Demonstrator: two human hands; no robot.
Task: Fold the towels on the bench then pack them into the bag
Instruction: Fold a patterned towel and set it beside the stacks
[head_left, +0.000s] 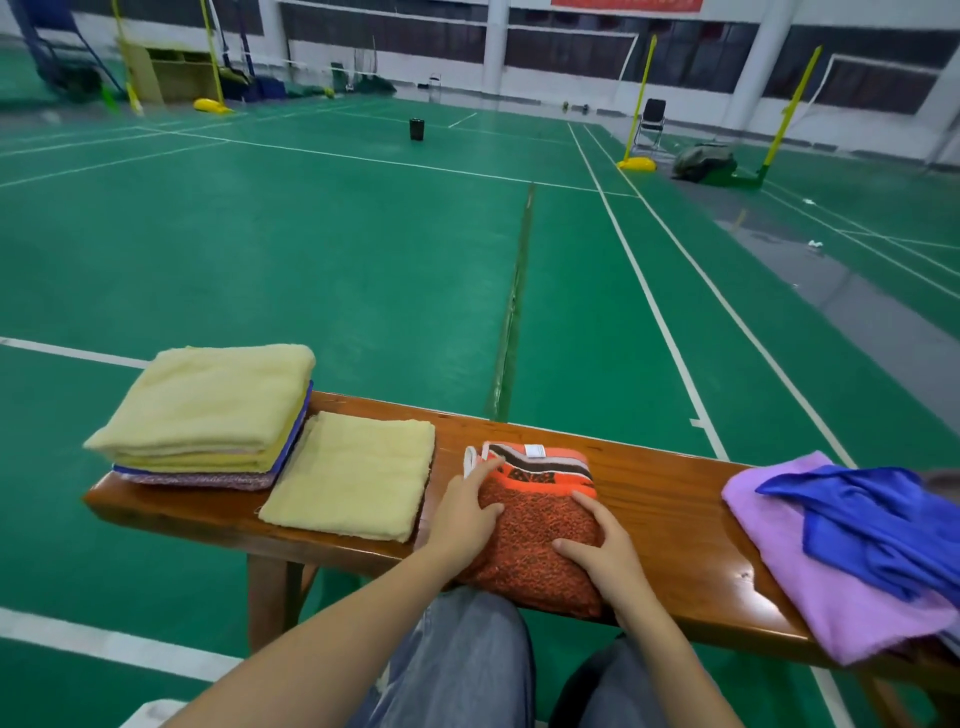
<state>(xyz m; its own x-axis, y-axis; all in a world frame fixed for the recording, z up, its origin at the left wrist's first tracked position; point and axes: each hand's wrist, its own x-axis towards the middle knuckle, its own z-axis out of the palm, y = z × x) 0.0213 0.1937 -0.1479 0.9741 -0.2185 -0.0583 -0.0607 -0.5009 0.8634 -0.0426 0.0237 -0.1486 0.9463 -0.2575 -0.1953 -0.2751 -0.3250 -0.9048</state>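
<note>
A folded orange towel (540, 514) with a striped edge lies in the middle of the wooden bench (660, 499). My left hand (465, 512) presses flat on its left side, fingers spread. My right hand (602, 545) rests on its right side, fingers and thumb curved over the edge. Left of it lies a folded pale yellow towel (353, 475). At the bench's left end stands a stack of folded towels (208, 410), yellow on top. A purple towel (810, 561) with a crumpled blue cloth (878, 514) on it lies at the right. No bag shows.
The bench stands on a green badminton court floor with white lines. My knees in blue jeans (467, 665) are just under the bench's near edge. Far off stand yellow net posts (640, 104), a chair (652, 122) and a dark bin (416, 128).
</note>
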